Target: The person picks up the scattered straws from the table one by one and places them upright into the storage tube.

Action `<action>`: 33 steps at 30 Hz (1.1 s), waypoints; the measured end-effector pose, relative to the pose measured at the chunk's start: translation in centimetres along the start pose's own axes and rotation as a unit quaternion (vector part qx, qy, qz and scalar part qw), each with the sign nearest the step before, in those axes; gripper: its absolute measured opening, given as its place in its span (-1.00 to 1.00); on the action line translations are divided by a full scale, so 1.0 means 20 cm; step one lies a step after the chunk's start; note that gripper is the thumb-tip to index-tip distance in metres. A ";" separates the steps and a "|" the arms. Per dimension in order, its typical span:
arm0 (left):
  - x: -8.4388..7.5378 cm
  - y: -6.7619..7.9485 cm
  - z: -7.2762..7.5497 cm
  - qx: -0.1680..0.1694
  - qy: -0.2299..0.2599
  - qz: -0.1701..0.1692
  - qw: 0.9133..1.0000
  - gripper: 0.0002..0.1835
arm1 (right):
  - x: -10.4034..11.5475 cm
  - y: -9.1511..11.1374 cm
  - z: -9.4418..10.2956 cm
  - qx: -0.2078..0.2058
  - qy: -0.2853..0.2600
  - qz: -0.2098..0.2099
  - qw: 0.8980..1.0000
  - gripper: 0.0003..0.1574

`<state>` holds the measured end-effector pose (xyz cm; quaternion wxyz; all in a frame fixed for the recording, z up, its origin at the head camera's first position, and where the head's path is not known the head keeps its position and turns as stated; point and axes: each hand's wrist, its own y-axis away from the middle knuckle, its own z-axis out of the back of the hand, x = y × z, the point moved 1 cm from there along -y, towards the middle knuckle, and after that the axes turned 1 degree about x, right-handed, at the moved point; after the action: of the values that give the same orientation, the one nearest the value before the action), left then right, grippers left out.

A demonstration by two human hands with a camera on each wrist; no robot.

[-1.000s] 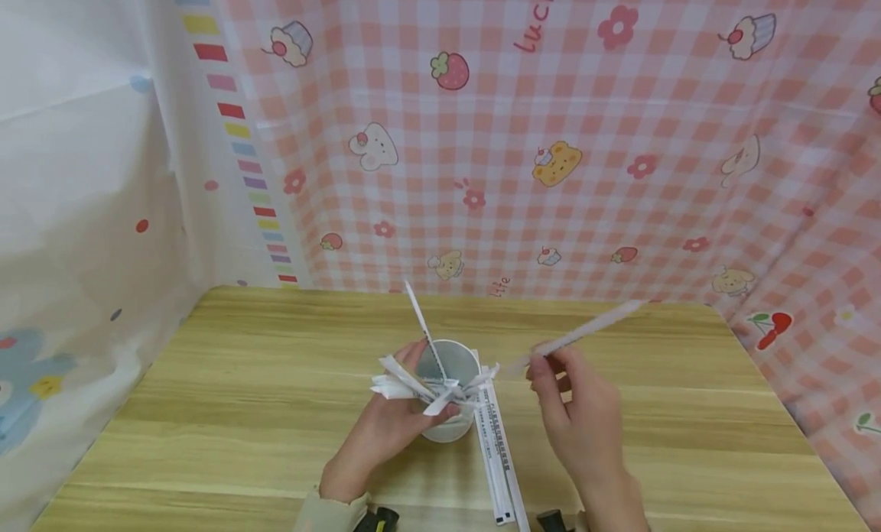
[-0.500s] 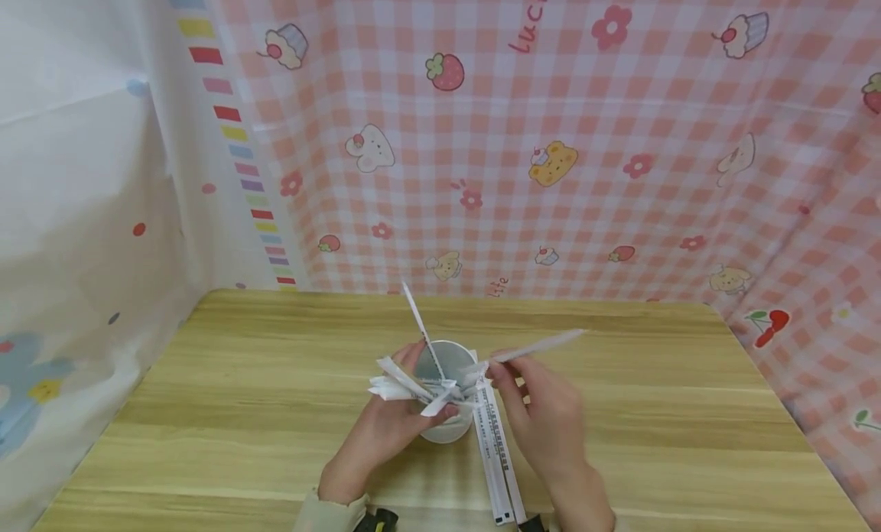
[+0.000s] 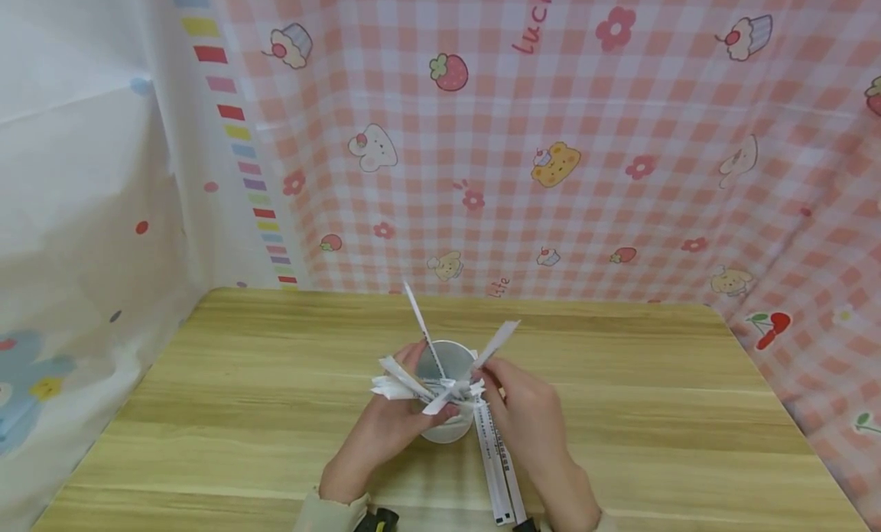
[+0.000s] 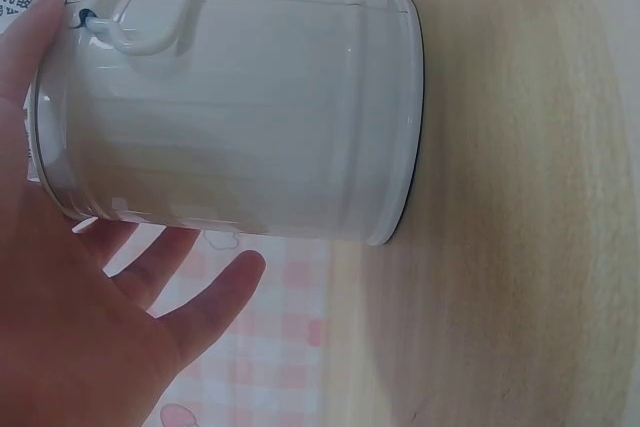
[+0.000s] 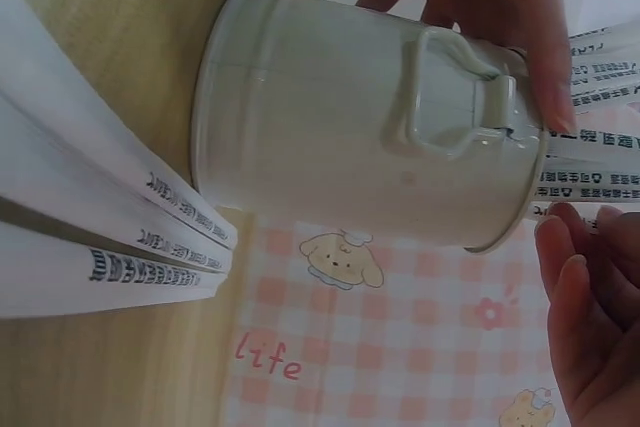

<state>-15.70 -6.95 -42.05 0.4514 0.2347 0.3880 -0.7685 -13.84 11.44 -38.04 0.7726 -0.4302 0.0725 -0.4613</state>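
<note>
A white metal pail [image 3: 446, 431] with small side handles stands on the table, several paper-wrapped straws [image 3: 395, 387] fanning out of its mouth. My left hand [image 3: 381, 425] holds it at the rim; in the left wrist view the thumb lies at the rim and the other fingers spread along the pail's [image 4: 230, 107] far side. At the right of the rim, my right hand [image 3: 530, 410] pinches a wrapped straw [image 3: 502, 338] that slants up and away over the opening. The right wrist view shows the right hand's [image 5: 600, 317] fingertips close beside the pail's mouth.
More wrapped straws [image 3: 494, 471] lie side by side on the wooden table [image 3: 241, 410], right of the pail and under the right wrist. A pink checked cloth [image 3: 516, 173] hangs behind the table, and a white cloth [image 3: 82, 211] hangs at the left.
My right hand has moved left to the pail's rim, bringing the wrapped straw over the opening, where it now points more steeply upward. My left hand and the pail have stayed put.
</note>
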 end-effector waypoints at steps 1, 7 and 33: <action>0.00 0.00 0.00 0.001 -0.001 0.000 1.000 -0.01 | 0.00 0.00 -0.01 0.007 0.004 -0.005 1.000 -0.90; 0.00 0.00 0.00 0.001 -0.004 0.004 1.000 0.00 | -0.03 0.02 -0.04 0.045 0.026 -0.036 0.998 -0.90; 0.00 0.01 0.00 0.002 0.006 0.018 1.000 0.01 | -0.05 0.00 -0.01 0.094 -0.033 -0.163 0.982 -0.57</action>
<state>-15.60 -6.99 -42.12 0.4621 0.2470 0.3846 -0.7599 -14.51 12.09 -38.54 0.7262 -0.3762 -0.0676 -0.5715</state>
